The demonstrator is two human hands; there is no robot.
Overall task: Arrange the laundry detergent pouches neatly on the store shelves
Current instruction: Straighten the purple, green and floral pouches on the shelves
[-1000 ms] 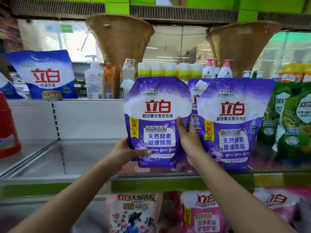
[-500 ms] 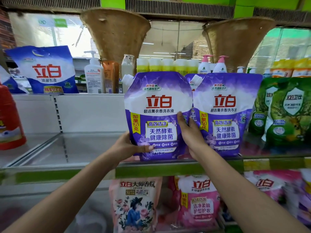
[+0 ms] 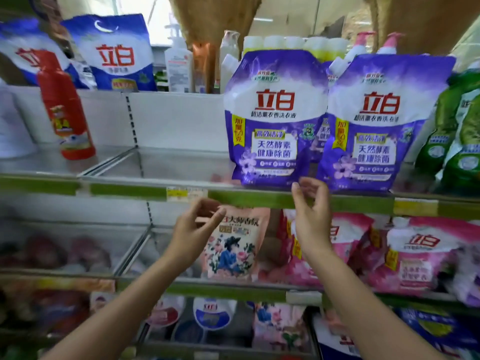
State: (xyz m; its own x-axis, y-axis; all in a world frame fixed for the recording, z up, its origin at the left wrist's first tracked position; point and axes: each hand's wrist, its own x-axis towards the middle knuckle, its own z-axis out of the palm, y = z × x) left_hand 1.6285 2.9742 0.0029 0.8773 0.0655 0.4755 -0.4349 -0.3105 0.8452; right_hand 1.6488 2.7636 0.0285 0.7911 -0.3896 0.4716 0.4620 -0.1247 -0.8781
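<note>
- Two purple pouches stand upright side by side at the front edge of the upper shelf (image 3: 259, 197): the left pouch (image 3: 275, 118) and the right pouch (image 3: 381, 123), edges touching.
- The left hand (image 3: 193, 229) hangs below the shelf edge, fingers loosely spread, holding nothing.
- The right hand (image 3: 310, 214) is just under the left pouch's bottom corner, fingers relaxed, empty.
- A red bottle (image 3: 65, 110) stands far left.

Purple-and-white pouches (image 3: 275, 118), red bottle (image 3: 66, 110), green shelf edge (image 3: 249, 198).
</note>
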